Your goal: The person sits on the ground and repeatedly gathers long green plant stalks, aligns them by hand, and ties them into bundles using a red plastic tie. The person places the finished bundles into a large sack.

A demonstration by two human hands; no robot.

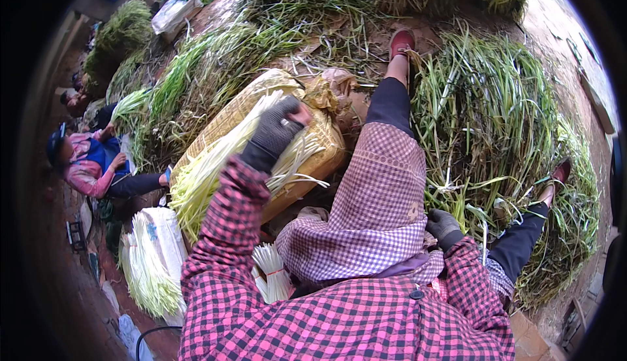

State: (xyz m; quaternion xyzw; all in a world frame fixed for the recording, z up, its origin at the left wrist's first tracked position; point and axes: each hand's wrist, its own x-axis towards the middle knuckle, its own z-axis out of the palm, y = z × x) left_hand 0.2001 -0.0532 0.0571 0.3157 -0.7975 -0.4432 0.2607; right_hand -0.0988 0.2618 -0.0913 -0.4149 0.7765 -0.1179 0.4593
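Observation:
My left hand (278, 133), in a dark fingerless glove, is curled above a loose pile of pale, peeled green-vegetable stalks (215, 170). The pile lies across a stuffed yellow woven sack (333, 138). Whether the curled fingers grip any stalks cannot be made out. My right hand (443, 226), also gloved, rests low beside my checked apron (377, 184), its fingertips partly hidden. Close to it is a large heap of long green leafy stalks (485, 111) between my legs. A banded bundle of white stalks (274, 273) shows beneath my left forearm.
Pale stalks (147, 268) lie on a white sack (169, 231) at left. Beyond the yellow sack, more greens (210, 62) cover the ground. Another person (98, 160) sits at far left, handling green stalks. A black cable (152, 332) curves at lower left.

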